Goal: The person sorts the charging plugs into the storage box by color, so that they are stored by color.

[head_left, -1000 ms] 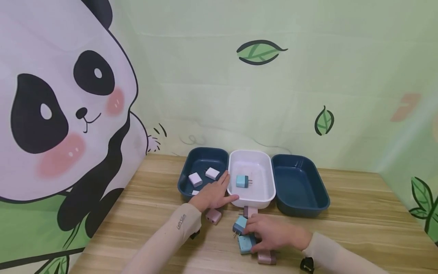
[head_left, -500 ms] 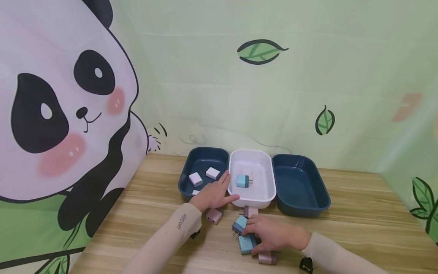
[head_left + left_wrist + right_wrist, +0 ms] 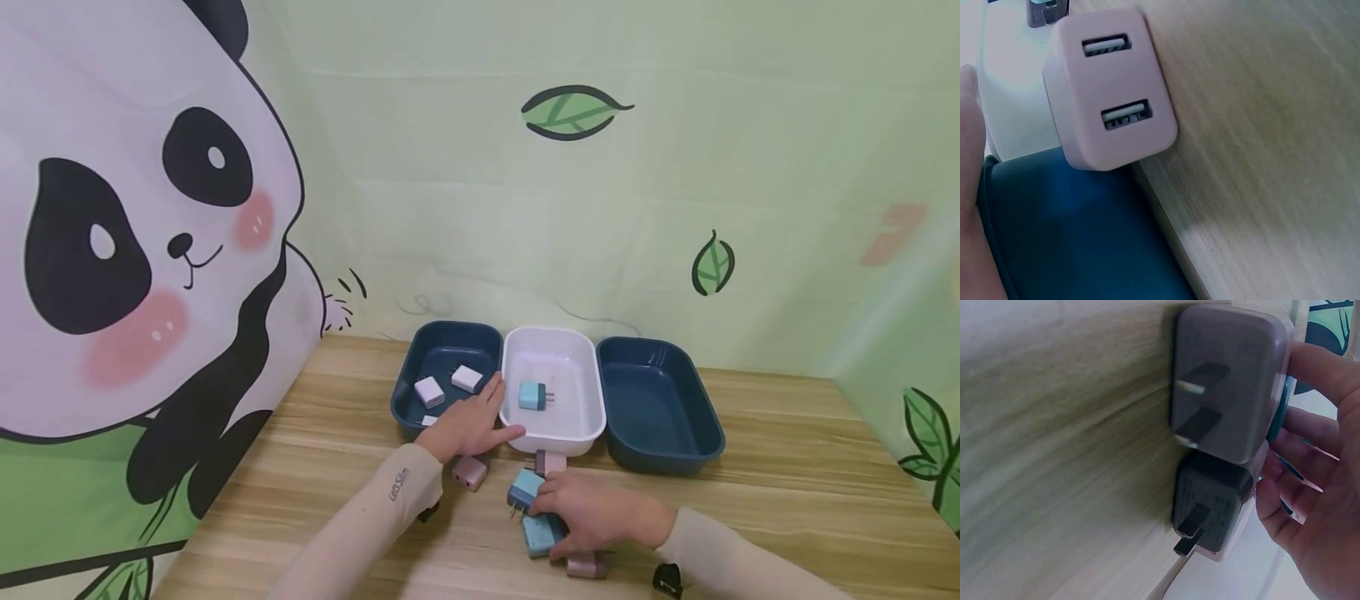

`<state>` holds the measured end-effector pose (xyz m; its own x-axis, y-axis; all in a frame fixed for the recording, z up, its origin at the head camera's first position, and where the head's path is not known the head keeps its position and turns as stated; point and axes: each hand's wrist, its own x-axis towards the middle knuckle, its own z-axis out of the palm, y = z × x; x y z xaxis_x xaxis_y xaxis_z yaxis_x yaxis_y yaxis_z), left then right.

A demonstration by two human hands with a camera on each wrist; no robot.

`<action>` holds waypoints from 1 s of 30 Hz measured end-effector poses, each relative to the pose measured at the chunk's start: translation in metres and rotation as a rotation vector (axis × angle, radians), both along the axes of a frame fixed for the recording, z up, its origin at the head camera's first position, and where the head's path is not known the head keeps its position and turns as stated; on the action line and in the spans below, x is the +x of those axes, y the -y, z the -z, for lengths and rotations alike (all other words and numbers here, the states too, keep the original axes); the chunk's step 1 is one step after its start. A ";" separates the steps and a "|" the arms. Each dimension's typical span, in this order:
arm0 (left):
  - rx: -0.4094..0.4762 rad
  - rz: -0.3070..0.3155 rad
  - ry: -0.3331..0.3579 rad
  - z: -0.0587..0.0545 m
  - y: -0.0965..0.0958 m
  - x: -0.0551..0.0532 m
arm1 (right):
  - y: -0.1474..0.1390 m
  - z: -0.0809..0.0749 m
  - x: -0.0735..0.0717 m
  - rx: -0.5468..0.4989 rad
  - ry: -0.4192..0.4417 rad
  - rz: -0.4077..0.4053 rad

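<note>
My left hand (image 3: 468, 425) rests with extended fingers across the adjoining rims of the left blue tray (image 3: 400, 408) and the white tray (image 3: 597, 417). A pink two-port USB charger (image 3: 469, 472) lies under its wrist. With bent fingers and thumb, my right hand (image 3: 603, 510) pinches a light-blue USB charger (image 3: 540, 535) on the table. Another light-blue charger (image 3: 525, 490) touches its index fingertip. Pink chargers lie either side, one (image 3: 553, 463) by the white tray and one (image 3: 586, 564) nearer me. The right wrist view shows prongs on a pink charger (image 3: 1229, 381) beside the curled fingers.
White chargers (image 3: 430, 392) lie in the left blue tray, the lowest partly hidden by my left hand. One light-blue charger (image 3: 532, 396) is in the white tray. A right blue tray (image 3: 660, 400) stands beside it. A printed cloth wall (image 3: 465, 208) rises behind.
My right hand and the upper light-blue charger have shifted very slightly left. The left hand stays on the tray rims.
</note>
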<state>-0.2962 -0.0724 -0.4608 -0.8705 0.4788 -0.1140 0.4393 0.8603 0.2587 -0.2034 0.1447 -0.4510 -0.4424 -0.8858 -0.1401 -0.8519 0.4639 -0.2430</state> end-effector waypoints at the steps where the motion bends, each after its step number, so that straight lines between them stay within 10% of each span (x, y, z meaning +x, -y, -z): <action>1: -0.001 0.001 0.000 0.000 0.000 0.000 | 0.000 0.000 0.000 0.000 0.001 -0.006; 30: -0.008 0.003 -0.014 0.000 0.000 -0.001 | -0.003 -0.027 0.005 -0.135 0.037 0.060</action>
<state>-0.2969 -0.0721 -0.4610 -0.8707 0.4802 -0.1059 0.4450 0.8611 0.2461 -0.1980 0.1474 -0.4243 -0.4921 -0.8697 -0.0383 -0.8129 0.4749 -0.3371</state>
